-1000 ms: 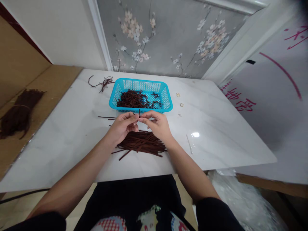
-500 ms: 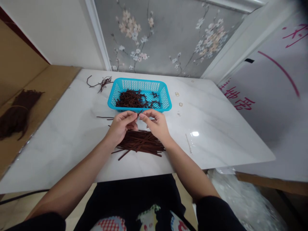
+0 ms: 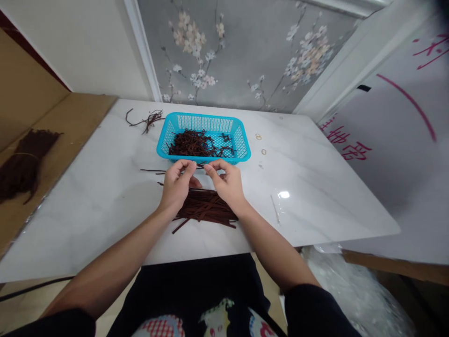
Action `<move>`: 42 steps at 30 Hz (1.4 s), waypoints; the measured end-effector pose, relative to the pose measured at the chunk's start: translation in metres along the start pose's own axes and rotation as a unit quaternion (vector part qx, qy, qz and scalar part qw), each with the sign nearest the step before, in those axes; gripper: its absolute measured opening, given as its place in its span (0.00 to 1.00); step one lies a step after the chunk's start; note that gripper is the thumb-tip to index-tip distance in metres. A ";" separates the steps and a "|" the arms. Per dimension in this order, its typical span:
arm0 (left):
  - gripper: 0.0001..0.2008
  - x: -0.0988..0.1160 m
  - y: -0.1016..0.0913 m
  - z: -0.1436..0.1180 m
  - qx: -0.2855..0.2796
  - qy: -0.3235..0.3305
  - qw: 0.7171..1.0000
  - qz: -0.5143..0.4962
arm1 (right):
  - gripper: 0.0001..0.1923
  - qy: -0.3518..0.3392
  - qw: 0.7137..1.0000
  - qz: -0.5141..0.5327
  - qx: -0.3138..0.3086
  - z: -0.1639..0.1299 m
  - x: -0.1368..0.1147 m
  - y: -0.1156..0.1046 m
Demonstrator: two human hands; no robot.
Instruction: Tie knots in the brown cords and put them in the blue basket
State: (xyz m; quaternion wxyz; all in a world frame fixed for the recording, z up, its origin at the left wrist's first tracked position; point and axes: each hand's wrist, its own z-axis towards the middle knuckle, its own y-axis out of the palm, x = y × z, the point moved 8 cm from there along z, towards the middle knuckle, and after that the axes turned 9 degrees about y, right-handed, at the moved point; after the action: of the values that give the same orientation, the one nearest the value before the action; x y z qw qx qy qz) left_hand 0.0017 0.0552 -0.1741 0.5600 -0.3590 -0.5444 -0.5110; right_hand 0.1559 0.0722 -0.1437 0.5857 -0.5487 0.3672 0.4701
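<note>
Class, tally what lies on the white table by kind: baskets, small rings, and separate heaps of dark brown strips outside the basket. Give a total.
Blue baskets: 1
Small rings: 2
Heaps of dark brown strips outside the basket: 2
Total: 5

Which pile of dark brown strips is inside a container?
The tangled pile of strips in the blue basket. The pile under the hands and the small cluster at the table's far left lie on the bare marble tabletop.
</note>
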 end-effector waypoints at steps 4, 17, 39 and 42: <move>0.16 0.002 0.000 -0.001 0.003 0.013 1.000 0.006 | 0.17 0.016 0.999 0.036 -0.030 -0.001 0.003 0.009; 0.13 0.015 0.011 -0.009 -0.106 0.064 0.982 0.141 | 0.15 0.111 0.957 0.243 -0.117 0.005 0.017 0.019; 0.11 0.027 0.024 -0.015 -0.206 0.203 0.900 0.327 | 0.13 0.157 0.924 0.318 -0.141 0.009 0.025 0.022; 0.11 0.029 0.026 -0.016 -0.219 0.213 0.897 0.320 | 0.13 0.181 0.904 0.352 -0.163 0.009 0.028 0.025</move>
State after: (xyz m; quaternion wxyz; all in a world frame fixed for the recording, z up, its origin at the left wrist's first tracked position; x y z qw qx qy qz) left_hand 0.0267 0.0404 -0.1437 0.7033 -0.5099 -0.1422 -0.4745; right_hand 0.1394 0.0839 -0.1761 0.2079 -0.5472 0.5547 0.5913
